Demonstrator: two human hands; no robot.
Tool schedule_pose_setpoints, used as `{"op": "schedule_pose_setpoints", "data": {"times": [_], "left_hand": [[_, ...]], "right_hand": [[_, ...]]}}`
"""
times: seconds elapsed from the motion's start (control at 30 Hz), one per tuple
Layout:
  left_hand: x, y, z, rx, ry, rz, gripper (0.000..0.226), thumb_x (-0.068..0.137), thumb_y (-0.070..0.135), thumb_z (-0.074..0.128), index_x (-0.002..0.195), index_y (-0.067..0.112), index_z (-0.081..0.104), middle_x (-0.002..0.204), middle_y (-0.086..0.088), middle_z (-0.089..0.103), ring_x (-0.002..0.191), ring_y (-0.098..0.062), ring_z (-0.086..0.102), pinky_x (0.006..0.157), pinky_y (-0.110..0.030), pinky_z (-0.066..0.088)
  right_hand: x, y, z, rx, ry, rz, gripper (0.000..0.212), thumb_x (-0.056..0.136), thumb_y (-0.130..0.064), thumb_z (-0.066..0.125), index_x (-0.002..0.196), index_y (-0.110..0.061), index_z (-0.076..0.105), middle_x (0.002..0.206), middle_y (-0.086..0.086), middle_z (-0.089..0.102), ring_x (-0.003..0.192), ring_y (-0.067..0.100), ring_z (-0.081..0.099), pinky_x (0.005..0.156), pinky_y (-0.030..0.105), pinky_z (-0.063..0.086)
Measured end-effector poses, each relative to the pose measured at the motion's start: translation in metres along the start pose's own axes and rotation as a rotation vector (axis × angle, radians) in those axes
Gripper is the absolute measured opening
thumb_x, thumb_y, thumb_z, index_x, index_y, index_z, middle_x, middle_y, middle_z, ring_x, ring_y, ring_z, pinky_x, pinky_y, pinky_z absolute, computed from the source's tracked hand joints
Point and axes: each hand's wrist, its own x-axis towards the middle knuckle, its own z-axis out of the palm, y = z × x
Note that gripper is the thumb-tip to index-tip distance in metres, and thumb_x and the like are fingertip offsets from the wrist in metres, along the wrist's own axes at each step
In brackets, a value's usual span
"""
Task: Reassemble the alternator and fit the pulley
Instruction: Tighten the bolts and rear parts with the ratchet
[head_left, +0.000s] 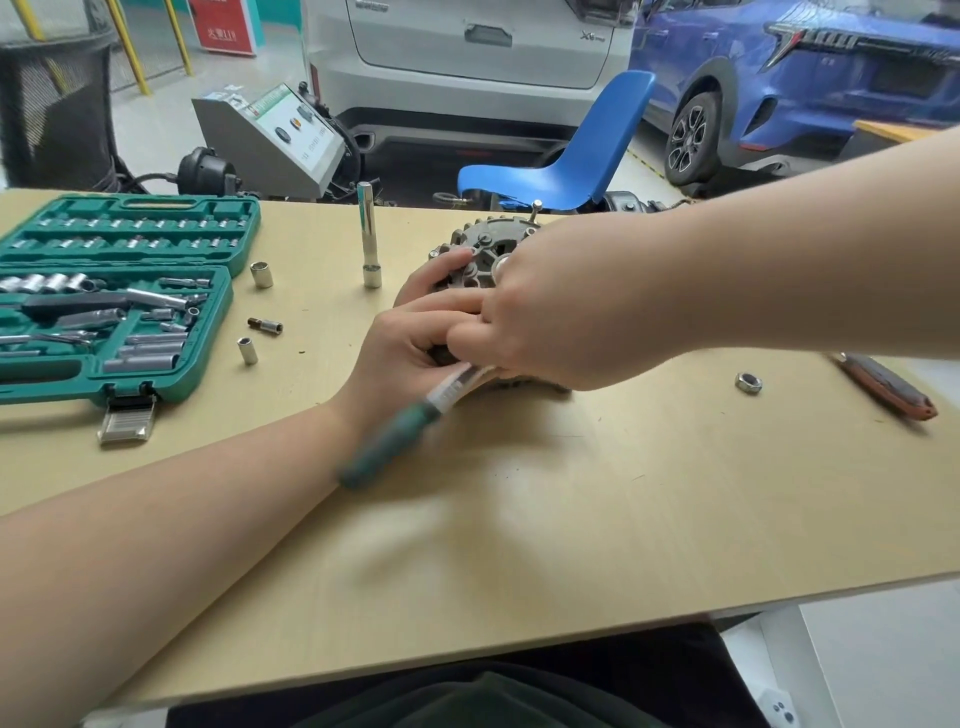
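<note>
A garage bay with parked cars lies behind the pale wooden worktop (571, 519). Mid-worktop, the left hand (410, 338) clamps the grey finned metal alternator (483, 260); the right hand (524, 322) is wrapped round a blurred green-handled ratchet (395, 441) over it. Likely tightening housing bolts; the loose steel nut (748, 383) near the right edge awaits pulley fitting.

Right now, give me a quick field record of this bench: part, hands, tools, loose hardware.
part: alternator on the table, mostly covered by both hands
left hand: gripping the alternator's near-left side
right hand: over the alternator, holding a green-handled ratchet, blurred
socket set: open, far left
extension bar: standing upright, left of alternator
loose sockets: between case and alternator
nut: lying alone, right
pulley: cannot tell
</note>
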Motion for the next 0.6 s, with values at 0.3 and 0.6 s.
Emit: {"op": "schedule_pose_setpoints", "data": {"times": [0.3,0.6], "left_hand": [[-0.002,-0.004,0.0,-0.004,0.028,-0.08,0.01,0.091,0.016,0.085,0.096,0.008,0.084,0.113,-0.004,0.079,0.146,-0.026,0.05,0.119,-0.052,0.043],[-0.002,0.0,0.003,-0.038,0.043,-0.08,0.012,0.092,0.027,0.082,0.095,0.016,0.081,0.106,0.022,0.074,0.131,-0.012,0.056,0.115,-0.051,0.047]], "right_hand": [[0.005,0.005,0.009,0.019,0.045,0.114,0.01,0.107,-0.035,0.051,0.112,-0.027,0.055,0.073,-0.011,0.022,0.055,0.006,0.022,0.046,0.026,0.012],[0.005,0.003,0.015,0.114,0.102,0.217,0.02,0.108,-0.036,0.045,0.104,-0.018,0.04,0.071,-0.001,0.033,0.055,0.014,0.034,0.047,0.032,0.02]]}}
